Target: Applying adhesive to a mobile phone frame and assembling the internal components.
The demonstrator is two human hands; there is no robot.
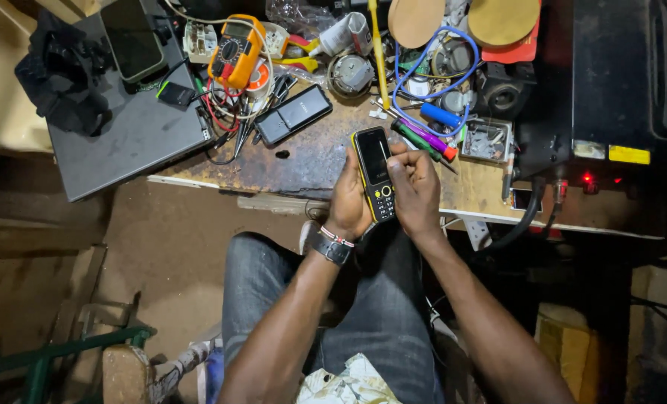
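Note:
A black keypad phone with yellow trim (375, 170) is held upright over the front edge of the workbench (311, 161). My left hand (348, 202) cups it from the left and behind; a dark watch and a beaded band are on that wrist. My right hand (416, 191) grips its right side, thumb resting near the round yellow-ringed key. The phone's screen is dark. My knees in grey jeans sit below the bench.
On the bench lie a second black phone (293, 114), a yellow multimeter (235, 51) with red and black leads, a closed grey laptop (124, 120) with a smartphone (132, 37) on it, markers (423, 138), blue wire, and a black unit (610, 90) with a red light.

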